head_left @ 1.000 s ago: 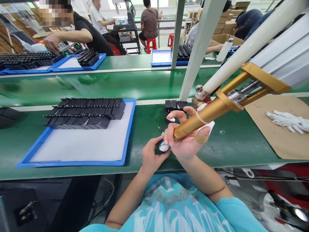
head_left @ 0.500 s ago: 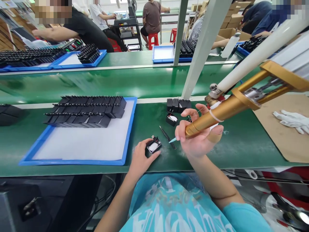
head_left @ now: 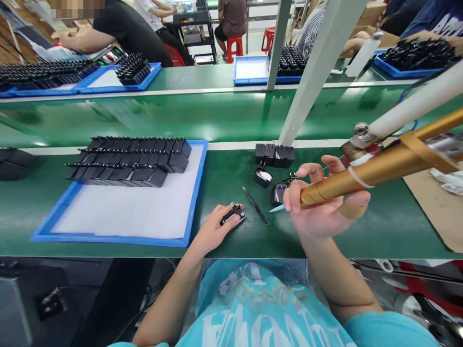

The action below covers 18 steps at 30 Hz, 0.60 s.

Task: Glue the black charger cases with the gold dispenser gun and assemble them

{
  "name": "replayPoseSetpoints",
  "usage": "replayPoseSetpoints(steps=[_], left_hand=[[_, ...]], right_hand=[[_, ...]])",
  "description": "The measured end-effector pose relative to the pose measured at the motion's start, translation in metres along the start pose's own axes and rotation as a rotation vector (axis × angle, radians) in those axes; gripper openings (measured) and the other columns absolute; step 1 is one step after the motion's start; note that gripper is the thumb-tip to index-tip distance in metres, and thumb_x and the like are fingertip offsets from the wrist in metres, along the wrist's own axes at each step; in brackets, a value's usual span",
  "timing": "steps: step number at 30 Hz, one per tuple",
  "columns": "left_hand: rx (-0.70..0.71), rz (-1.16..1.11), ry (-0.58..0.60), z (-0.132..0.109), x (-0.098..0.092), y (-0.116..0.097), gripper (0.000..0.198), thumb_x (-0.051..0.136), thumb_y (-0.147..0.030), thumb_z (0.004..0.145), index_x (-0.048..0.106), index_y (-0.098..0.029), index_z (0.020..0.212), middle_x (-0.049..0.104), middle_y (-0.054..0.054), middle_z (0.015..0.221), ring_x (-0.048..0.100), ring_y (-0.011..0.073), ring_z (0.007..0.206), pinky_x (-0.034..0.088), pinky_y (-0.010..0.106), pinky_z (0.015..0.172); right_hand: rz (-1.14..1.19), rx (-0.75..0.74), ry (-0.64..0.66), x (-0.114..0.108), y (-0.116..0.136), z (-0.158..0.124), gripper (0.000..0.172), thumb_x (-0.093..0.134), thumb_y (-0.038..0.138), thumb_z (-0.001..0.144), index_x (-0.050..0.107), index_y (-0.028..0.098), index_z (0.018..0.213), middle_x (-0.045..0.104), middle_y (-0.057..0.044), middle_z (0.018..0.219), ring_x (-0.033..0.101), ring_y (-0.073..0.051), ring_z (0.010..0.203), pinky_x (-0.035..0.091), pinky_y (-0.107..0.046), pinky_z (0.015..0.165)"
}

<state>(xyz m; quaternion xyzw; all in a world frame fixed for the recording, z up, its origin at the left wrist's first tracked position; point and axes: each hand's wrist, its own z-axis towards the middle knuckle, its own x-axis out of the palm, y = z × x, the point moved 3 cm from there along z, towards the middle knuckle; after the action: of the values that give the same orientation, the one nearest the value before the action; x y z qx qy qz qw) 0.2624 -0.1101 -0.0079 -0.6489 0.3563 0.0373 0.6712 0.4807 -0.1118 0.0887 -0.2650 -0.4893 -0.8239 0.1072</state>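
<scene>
My left hand [head_left: 213, 230] pinches a small open black case [head_left: 232, 215] with a pale part inside, resting it on the green bench [head_left: 361, 226]. My right hand [head_left: 323, 205] is wrapped round a gold glue gun [head_left: 365, 174] whose pale blue tip [head_left: 277, 208] points left, a short way right of the case. Black tweezers [head_left: 255, 212] lie on the bench between the two hands. Two more open cases [head_left: 263, 177] [head_left: 278, 193] sit just behind the tip.
A blue tray [head_left: 126, 212] at left carries three rows of black cases [head_left: 130, 160]. A short row of black cases [head_left: 275, 155] stands by a grey post [head_left: 311, 72]. Cardboard [head_left: 437, 207] lies at right. Other people work at the far bench with blue trays [head_left: 249, 71].
My right hand has drawn the glue gun away to the right, off the case. My left hand has lowered the case to the bench, beside the tweezers.
</scene>
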Motion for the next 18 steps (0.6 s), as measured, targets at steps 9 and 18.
replayPoseSetpoints(steps=[9,18], left_hand=[[0.039,-0.025,-0.019,-0.005,0.005,0.007,0.036,0.040,-0.032,0.099,0.056,-0.027,0.131,0.065,0.008,0.116,0.060,0.0218,0.110,0.049,0.038,0.097],[0.132,0.068,0.130,-0.028,-0.005,0.002,0.083,0.070,-0.024,0.082,0.024,-0.031,0.151,0.055,0.011,0.133,0.052,0.0274,0.124,0.045,0.044,0.104]], right_hand=[[-0.103,0.004,-0.070,-0.029,0.008,0.010,0.049,0.060,0.070,0.073,0.064,0.033,0.105,0.061,0.001,0.086,0.047,-0.009,0.034,0.038,-0.029,0.027],[-0.419,-0.036,-0.290,-0.064,0.023,0.024,0.042,0.058,0.066,0.076,0.071,0.034,0.099,0.068,-0.004,0.095,0.062,-0.015,0.047,0.042,-0.029,0.035]])
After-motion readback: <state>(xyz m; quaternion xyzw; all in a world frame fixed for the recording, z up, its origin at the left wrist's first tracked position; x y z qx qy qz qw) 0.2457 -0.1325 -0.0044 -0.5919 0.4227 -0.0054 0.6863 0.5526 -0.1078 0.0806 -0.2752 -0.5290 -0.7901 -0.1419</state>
